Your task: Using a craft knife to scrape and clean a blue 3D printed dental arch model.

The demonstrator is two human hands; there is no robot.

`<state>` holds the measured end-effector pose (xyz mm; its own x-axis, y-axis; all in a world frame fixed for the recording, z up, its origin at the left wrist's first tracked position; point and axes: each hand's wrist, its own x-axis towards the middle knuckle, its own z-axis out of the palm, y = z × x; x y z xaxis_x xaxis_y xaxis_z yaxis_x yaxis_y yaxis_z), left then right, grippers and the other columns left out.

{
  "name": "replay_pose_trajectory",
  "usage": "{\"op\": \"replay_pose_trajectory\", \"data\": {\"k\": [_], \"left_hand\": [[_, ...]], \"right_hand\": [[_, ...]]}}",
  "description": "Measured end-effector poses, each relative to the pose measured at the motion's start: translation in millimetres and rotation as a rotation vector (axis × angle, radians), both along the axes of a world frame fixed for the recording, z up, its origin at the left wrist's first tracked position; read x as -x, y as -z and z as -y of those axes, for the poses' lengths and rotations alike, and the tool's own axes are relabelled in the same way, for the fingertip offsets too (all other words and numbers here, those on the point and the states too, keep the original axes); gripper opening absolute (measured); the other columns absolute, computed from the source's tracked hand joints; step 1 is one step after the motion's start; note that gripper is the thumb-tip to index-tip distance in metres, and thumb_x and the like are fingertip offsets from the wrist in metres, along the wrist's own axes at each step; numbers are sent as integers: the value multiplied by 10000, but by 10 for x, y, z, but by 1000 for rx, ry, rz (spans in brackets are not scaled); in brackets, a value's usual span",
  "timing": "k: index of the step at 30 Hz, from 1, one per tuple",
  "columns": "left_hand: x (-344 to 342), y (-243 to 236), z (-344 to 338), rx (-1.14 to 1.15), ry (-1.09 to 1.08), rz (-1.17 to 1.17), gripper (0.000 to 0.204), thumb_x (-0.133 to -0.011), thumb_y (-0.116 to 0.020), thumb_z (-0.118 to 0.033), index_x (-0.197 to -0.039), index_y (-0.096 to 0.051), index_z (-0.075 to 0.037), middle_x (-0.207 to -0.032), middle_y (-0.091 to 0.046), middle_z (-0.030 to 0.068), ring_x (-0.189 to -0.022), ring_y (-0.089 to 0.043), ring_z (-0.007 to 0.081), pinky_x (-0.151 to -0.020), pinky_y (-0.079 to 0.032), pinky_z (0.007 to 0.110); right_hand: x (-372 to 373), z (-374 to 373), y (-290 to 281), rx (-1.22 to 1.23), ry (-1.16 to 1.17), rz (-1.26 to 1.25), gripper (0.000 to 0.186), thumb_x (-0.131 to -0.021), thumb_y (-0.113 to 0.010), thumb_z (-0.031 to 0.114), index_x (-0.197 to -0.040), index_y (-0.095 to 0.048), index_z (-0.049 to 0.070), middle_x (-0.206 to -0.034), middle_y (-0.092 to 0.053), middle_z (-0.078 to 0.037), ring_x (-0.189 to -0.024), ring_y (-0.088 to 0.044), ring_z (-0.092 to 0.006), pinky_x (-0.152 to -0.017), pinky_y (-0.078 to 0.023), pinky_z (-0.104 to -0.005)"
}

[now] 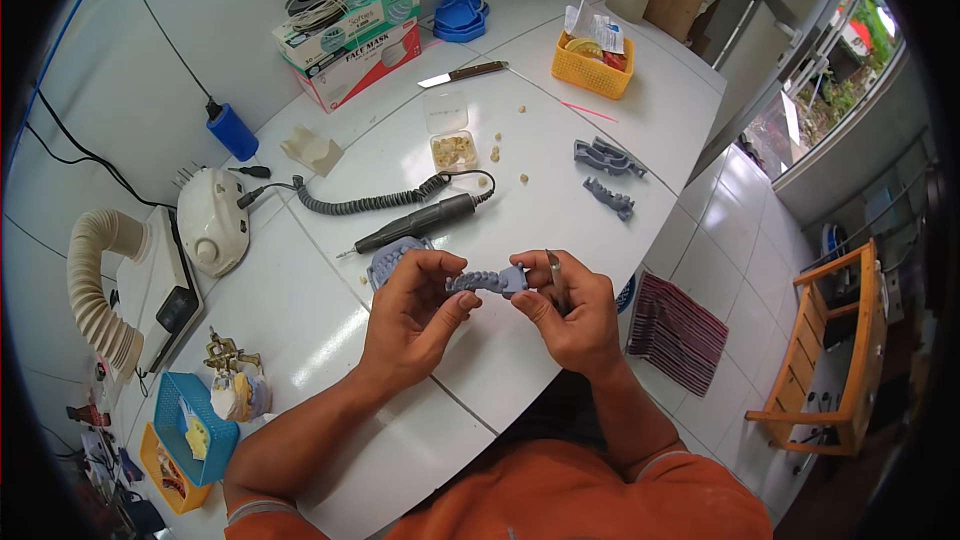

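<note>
Between my two hands, above the white tiled table [350,460], is a blue-grey dental model [487,282] with a row of teeth. My left hand [405,325] pinches its left end between thumb and fingers. The right end is gripped by my right hand [578,318], which also keeps a slim metal tool like a small knife [556,268] tucked among its fingers. A second blue-grey dental model [388,260] lies just beyond my left hand, partly hidden by it. Behind it rests a black rotary handpiece [420,223] with a coiled cord.
A clear open box [455,151] holds yellowish bits. More grey model pieces [608,157] lie at right. Farther back are a knife [463,74], a yellow basket [592,68] and mask boxes [350,50]. A white control unit [213,222] and blue basket [197,428] stand left.
</note>
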<state>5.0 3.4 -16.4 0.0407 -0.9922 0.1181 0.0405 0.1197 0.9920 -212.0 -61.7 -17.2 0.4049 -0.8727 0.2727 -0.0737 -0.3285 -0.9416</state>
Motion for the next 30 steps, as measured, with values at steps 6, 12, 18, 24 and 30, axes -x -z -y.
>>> {"op": "replay_pose_trajectory", "data": {"k": [6, 12, 18, 24, 30], "left_hand": [[21, -62, 62, -75, 29, -98, 264, -1050, -678, 41, -1275, -544, 5, -1151, -652, 71, -1071, -697, 137, -916, -571, 291], [-49, -24, 120, -105, 42, -104, 286, -1049, -694, 18, -1280, -536, -39, -1184, -665, 92, -1093, -718, 178, -905, -577, 311], [-82, 26, 40, -124, 46, -127, 297, -1039, -696, 35, -1283, -539, -32, -1181, -665, 95, -1090, -723, 183, -903, -584, 321], [-71, -30, 52, -139, 47, -157, 327, -1034, -684, 65, -1310, -528, -12, -1207, -636, 99, -1116, -703, 175, -952, -593, 324], [-71, -26, 72, -134, 57, -185, 365, -1032, -676, 81, -1353, -516, 10, -1235, -610, 109, -1150, -679, 166, -1020, -601, 327]], "right_hand": [[15, 115, -58, -57, -12, 17, 346, -986, -788, 47, -1303, -677, -37, -769, -717, -49, -597, -525, -31, -574, -413, -223], [-25, 198, -38, -70, -49, -1, 351, -997, -782, 61, -1314, -666, -35, -729, -666, -40, -590, -490, -29, -586, -408, -216], [-23, 146, -84, -94, -79, -61, 347, -1007, -777, 77, -1310, -660, -45, -657, -583, -8, -575, -457, -26, -587, -399, -221], [-40, 162, -104, -112, -83, -40, 342, -1025, -767, 94, -1313, -653, -50, -680, -646, -40, -589, -519, -33, -589, -420, -219], [-26, 168, -32, -173, -82, 6, 358, -1037, -768, 125, -1316, -646, -63, -702, -687, -62, -612, -576, -47, -590, -433, -221]]}}
